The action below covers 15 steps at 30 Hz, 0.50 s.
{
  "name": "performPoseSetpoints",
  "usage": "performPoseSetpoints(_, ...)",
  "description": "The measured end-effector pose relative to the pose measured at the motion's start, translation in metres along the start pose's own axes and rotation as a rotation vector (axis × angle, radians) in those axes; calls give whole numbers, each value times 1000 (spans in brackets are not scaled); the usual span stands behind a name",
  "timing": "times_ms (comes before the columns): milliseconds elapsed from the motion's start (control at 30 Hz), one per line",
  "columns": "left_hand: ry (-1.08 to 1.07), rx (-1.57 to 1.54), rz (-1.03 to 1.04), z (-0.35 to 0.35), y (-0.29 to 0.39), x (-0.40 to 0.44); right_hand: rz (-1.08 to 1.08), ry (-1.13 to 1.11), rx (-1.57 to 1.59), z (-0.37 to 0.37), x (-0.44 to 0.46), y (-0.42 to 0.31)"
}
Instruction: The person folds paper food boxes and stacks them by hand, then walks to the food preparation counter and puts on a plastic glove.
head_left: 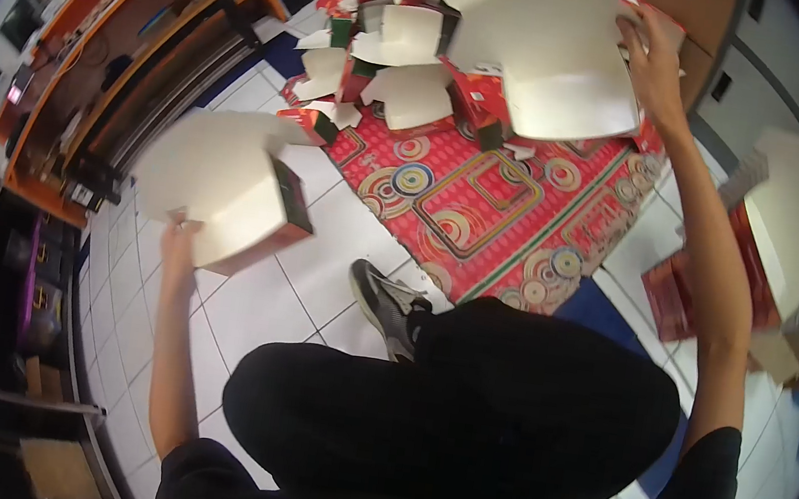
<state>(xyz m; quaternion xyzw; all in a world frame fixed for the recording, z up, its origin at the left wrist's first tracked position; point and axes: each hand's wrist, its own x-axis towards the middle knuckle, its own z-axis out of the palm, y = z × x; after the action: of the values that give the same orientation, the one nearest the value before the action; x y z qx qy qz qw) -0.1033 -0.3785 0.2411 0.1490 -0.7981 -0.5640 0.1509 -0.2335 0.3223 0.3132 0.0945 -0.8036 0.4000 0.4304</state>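
Note:
My left hand (pixel 180 239) is closed on the near edge of an open cardboard box (pixel 240 218), white inside with dark green and red outside. That box is held over the white tiles at the left, its flaps spread and slightly blurred. Farther up on the right, my right hand (pixel 652 66) grips the side of a second open cardboard box (pixel 570 85). Its pale inside faces me, and some fingers are hidden behind its wall. This box is above the patterned red mat, in front of a pile of similar open boxes (pixel 408 94).
A red patterned mat (pixel 485 215) covers the tiles ahead. Another open box (pixel 773 248) stands at the right, near grey cabinets (pixel 764 86). An orange shelf (pixel 30 140) and a dark rack (pixel 39 303) line the left. My shoe (pixel 385 298) rests beside the mat.

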Motion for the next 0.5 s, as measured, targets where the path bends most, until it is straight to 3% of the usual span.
performPoseSetpoints(67, 35, -20, 39, -23, 17, 14, 146, 39, 52, -29, -12, -31)
performPoseSetpoints(167, -19, 23, 128, -30, 33, 39, 82, -93, 233, -48, -31, -73)
performPoseSetpoints(200, -78, 40, 172, -22, 43, 35, 214, -71, 284, -48, -32, -93)
performPoseSetpoints(233, -134, 52, 228, -7, 54, 34, 336, -40, 337, -47, -32, -106)
performPoseSetpoints(333, -189, 228, 260, 51, 73, 34, 295, -62, 573, -42, -27, -111)
performPoseSetpoints(433, -343, 217, 197, 130, 66, 37, 265, -34, 533, -36, -28, -119)
performPoseSetpoints(467, -384, 271, 337, 165, 27, 68, 206, -50, 520, -34, -28, -101)
performPoseSetpoints(500, -387, 365, 301, 197, 41, 42, 267, -58, 436, -32, -32, -92)
